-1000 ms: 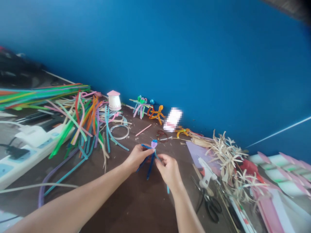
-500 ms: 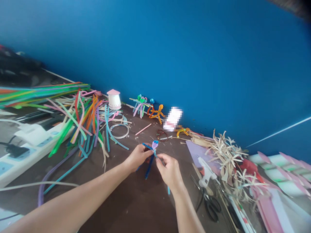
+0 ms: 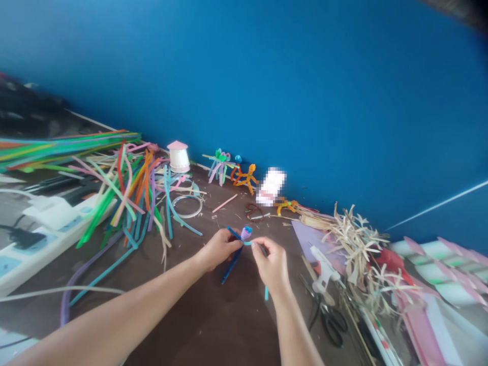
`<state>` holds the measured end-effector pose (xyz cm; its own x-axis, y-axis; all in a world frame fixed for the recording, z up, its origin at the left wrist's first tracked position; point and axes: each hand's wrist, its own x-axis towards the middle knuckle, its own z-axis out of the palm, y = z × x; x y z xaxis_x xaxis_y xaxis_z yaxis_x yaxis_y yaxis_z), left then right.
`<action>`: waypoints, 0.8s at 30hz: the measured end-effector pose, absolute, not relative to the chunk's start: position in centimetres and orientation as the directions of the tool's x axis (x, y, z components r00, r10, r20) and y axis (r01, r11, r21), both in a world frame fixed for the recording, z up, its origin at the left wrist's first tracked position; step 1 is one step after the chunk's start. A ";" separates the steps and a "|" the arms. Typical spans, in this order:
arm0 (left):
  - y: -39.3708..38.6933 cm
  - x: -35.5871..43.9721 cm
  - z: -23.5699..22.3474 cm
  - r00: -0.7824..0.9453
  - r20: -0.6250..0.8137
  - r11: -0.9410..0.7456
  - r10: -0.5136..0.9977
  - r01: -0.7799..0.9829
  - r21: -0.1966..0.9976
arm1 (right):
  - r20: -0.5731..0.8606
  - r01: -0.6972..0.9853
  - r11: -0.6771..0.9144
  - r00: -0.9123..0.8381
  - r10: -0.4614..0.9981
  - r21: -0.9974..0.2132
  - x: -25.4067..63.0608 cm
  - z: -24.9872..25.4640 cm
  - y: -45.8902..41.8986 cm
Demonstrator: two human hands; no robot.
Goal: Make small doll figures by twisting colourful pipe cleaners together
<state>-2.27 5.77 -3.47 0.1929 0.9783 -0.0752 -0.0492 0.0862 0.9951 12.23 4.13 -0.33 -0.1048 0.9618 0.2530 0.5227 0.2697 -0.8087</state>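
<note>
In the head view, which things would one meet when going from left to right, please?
White power strip, pink-roofed cup, left hand, purple fuzzy knob, right hand, glue gun, pink-and-white rolls.

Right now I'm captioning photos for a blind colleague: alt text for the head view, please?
The left hand holds a dark-blue fuzzy-stem piece with a purple top; the right hand pinches a light-blue strand. Colourful fuzzy stems lie left, glue gun and scissors right, blue wall behind.
</note>
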 end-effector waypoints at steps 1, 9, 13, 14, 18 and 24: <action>5.7 -2.3 -3.4 0.215 -0.080 0.092 0.973 -0.047 0.995 | 0.238 0.511 0.249 -0.087 0.967 -0.823 12.4 -0.3 4.3; 5.5 -2.5 -3.0 0.345 -0.163 0.235 0.925 -0.180 0.955 | -0.183 0.174 -0.178 -0.012 0.983 -0.968 13.0 -1.4 5.6; 5.4 -2.4 -3.2 0.314 -0.186 0.287 0.931 -0.313 0.906 | -0.253 0.108 -0.242 -0.100 0.962 -0.964 13.0 -2.0 5.8; 5.4 -2.4 -3.2 0.304 -0.192 0.292 0.933 -0.333 0.897 | -0.261 0.103 -0.249 -0.123 0.957 -0.963 13.0 -2.1 5.8; 5.4 -2.3 -3.1 0.276 -0.201 0.302 0.940 -0.399 0.866 | -0.295 0.078 -0.286 -0.189 0.936 -0.955 13.0 -2.4 5.8; 5.5 -2.3 -3.3 0.294 -0.232 0.352 0.927 -0.475 0.806 | -0.358 0.011 -0.368 -0.265 0.895 -0.930 12.9 -2.5 5.7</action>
<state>-2.32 5.53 -3.34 0.2938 0.9273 -0.2321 -0.4750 0.3523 0.8063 12.88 5.65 -2.50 -0.2652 0.8953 -0.3580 0.0113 -0.3684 -0.9296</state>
